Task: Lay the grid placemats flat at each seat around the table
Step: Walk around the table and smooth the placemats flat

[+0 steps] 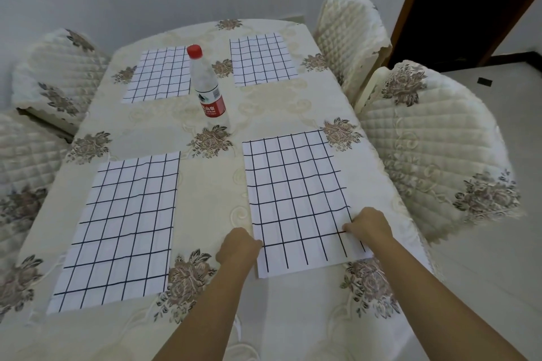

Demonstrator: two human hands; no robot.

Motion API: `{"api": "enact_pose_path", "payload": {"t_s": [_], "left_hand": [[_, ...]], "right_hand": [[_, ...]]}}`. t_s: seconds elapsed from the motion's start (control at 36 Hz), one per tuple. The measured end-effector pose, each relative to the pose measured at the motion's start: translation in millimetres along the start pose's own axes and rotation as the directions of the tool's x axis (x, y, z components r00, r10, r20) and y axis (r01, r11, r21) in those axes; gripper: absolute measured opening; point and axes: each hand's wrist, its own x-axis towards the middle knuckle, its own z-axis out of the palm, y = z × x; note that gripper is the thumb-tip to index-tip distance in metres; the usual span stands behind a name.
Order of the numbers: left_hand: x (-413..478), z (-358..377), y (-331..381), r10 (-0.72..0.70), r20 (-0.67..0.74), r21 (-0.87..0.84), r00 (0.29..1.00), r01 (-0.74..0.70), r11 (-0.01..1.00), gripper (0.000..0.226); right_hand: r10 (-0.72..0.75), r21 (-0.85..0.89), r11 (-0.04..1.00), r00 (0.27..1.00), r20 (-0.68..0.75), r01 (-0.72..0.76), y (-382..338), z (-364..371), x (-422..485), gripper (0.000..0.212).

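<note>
Placemat in hand: near-right placemat (296, 199), white with a dark grid, lies flat on the tabletop (211, 199) at the right-hand near seat, long side running away from the person.
Left hand: left hand (237, 246) at this mat's left edge, close to the near corner; fingers curled, pinching the edge.
Right hand: right hand (369, 226) at the opposite edge, slightly farther up; fingers curled over the edge, gripping it.
Other mats: near-left placemat (123, 228) flat, across a bare strip of cloth from the held one. The far-left placemat (159, 75) and far-right placemat (262, 60) lie flat at the far seats.
Bottle: water bottle (206, 88), clear with red cap and red label, upright between the two far mats.
Cloth: cream, with brown flower motifs, covering the tabletop.
Seats: quilted chair (434, 141) just beside the held mat's side; three more like it around the tabletop.
</note>
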Motion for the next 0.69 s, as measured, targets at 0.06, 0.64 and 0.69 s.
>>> {"api": "enact_pose_path", "payload": {"t_s": [0.06,0.64,0.69], "left_hand": [[3,0,-2,0.008,-0.002,-0.035,1.0,-0.008,0.999,0.024],[12,1,-10,0.055,-0.035,-0.108,0.998,-0.058,0.992,0.044],[8,0,-9,0.07,-0.046,-0.06,0.996,-0.073,0.996,0.042]], "right_hand": [[-0.014,-0.014,1.0,1.0,0.011,0.014,1,-1,1,0.033],[-0.105,-0.059,0.993,0.994,-0.036,0.103,2,3,9,0.029],[-0.115,-0.132,0.986,0.987,-0.11,0.1,-2,2,3,0.037]]}}
